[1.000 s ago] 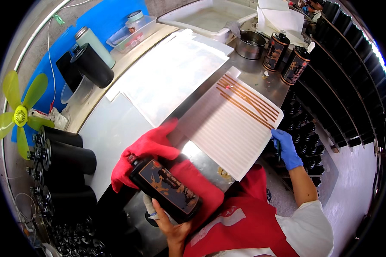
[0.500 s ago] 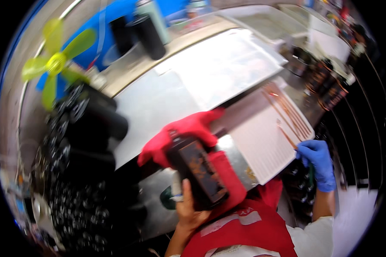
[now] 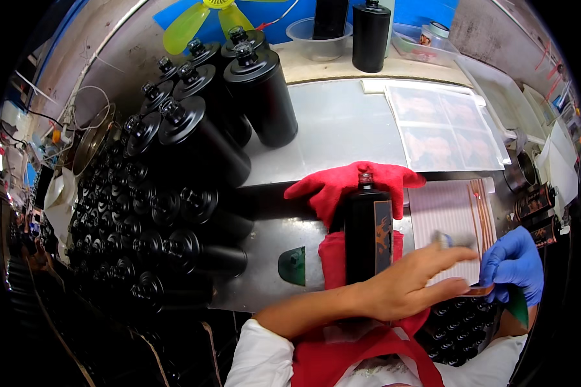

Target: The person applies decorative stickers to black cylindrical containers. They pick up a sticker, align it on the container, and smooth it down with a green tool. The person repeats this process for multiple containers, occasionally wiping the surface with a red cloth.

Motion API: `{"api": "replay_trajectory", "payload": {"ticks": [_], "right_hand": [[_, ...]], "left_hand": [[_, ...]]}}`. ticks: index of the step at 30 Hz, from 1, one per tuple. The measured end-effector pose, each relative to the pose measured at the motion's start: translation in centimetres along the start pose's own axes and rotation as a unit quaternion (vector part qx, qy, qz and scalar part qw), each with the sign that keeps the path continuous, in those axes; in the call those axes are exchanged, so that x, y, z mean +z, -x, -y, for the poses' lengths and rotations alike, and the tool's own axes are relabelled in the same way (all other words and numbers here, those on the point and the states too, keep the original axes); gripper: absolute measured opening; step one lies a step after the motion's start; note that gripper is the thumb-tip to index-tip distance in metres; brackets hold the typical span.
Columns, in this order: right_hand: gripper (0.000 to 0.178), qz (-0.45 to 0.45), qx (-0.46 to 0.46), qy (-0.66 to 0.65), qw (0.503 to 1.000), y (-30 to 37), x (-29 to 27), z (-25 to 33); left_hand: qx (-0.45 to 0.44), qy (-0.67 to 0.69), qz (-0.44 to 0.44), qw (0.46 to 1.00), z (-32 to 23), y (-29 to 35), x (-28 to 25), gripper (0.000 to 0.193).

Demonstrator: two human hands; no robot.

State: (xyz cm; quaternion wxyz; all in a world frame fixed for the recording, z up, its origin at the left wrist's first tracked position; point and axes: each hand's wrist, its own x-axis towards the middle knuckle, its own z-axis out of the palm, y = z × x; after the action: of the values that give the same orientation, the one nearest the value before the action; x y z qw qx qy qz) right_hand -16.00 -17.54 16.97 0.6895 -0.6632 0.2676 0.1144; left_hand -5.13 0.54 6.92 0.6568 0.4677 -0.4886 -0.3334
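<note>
Fingers first: on the bare left hand (image 3: pixel 394 284), the index finger (image 3: pixel 458 256) and thumb reach rightward with a gap between them; a pale band on another finger is blurred. On the right hand (image 3: pixel 515 261), in a blue glove, the fingers are curled together, pinching a thin brown strip (image 3: pixel 476 292) that sticks out toward the left thumb; I can't tell from here whether the thumb touches it. A green flat piece (image 3: pixel 518 309) shows just below the glove.

Across my head view from the left, I see a crowd of matte black bottles (image 3: pixel 203 138), many standing close together, with a yellow-green fan (image 3: pixel 186 29) behind them. Next, a green scraper (image 3: pixel 292 266) lies on the metal counter (image 3: pixel 258 287). Right of it, a labelled black bottle (image 3: pixel 361 238) rests against red cloth (image 3: pixel 329 193), neck pointing away from the wearer, its picture panel facing right; the left forearm crosses in front of its lower end. Beyond the hands sits a ribbed white tray (image 3: pixel 432 206) bearing more brown strips (image 3: pixel 482 209), with printed sheets (image 3: pixel 452 122) behind it. At far right I see a metal pot (image 3: pixel 521 171) and two decorated bottles (image 3: pixel 534 203).
</note>
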Motion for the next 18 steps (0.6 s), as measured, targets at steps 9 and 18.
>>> {"api": "replay_trajectory", "payload": {"ticks": [9, 18], "right_hand": [[0.016, -0.009, -0.106, -0.077, 0.991, -2.7, -2.4, -1.8], [0.01, -0.165, -0.079, 0.03, 0.983, -6.6, -3.4, -2.5]], "left_hand": [[-0.149, 0.098, -0.035, 0.983, -1.8, 1.7, -3.2, 0.014], [-0.211, -0.143, -0.17, 0.952, -3.6, 3.3, -8.1, 0.008]]}}
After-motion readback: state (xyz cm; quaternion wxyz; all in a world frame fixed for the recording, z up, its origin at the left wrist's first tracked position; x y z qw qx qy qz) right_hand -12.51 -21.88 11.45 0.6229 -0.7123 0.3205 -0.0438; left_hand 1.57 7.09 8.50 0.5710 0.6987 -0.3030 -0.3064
